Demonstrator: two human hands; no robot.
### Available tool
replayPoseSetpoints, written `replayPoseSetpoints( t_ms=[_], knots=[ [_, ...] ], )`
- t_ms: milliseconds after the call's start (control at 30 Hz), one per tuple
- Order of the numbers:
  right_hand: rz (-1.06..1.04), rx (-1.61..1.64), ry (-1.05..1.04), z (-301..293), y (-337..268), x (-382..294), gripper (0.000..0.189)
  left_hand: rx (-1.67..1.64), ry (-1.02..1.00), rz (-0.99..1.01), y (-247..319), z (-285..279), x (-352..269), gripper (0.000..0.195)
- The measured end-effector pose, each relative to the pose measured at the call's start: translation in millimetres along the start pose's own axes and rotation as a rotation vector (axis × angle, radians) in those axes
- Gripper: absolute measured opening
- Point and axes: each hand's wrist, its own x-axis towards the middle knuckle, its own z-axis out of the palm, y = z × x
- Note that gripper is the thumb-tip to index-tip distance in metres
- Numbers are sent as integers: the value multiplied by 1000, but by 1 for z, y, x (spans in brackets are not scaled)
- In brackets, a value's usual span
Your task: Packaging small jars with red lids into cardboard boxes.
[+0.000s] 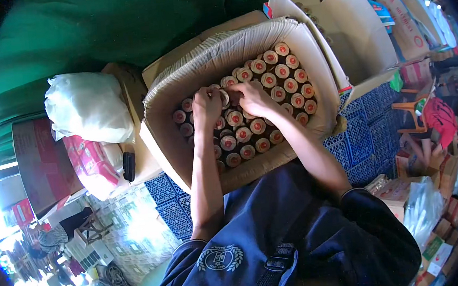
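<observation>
Before me is a large cardboard box (pixel 322 94) holding many upright cylindrical pieces (pixel 258 126), with pale round tops and red centres. My left hand (pixel 206 108) is inside the box, its fingers curled at one tilted cylindrical piece (pixel 224 98). From the other side my right hand (pixel 253 99) reaches in, its index finger stretched toward that same piece. The right hand's other fingers are partly hidden, and whether they grip anything is unclear. More cylinders stand in rows around both hands. Some at the left lie in shadow.
Right of the box stands a taller open carton (pixel 363 45). At left are a stuffed white plastic bag (pixel 87 106) and a pink package (pixel 92 163). Blue perforated plastic crates (pixel 359 133) lie below. One seated person (pixel 439 120) is at far right, another (pixel 53 236) at far left.
</observation>
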Motion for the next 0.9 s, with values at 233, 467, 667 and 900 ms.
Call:
replayPoseSetpoints(
  t_ms=[233, 467, 667, 900],
  knots=[
    [63, -80, 17, -8, -28, -12, 44, -20, -11, -19, -6, -5, 1, 32],
    [45, -66, -35, 5, -11, -11, 37, -30, -95, -82, -21, 16, 6, 29],
    [131, -147, -94, 7, -16, -18, 38, 33, -143, -107, -45, 32, 13, 28],
    [92, -108, -159, 7, -3, -24, 32, 60, -259, -91, -35, 26, 18, 32]
  ],
)
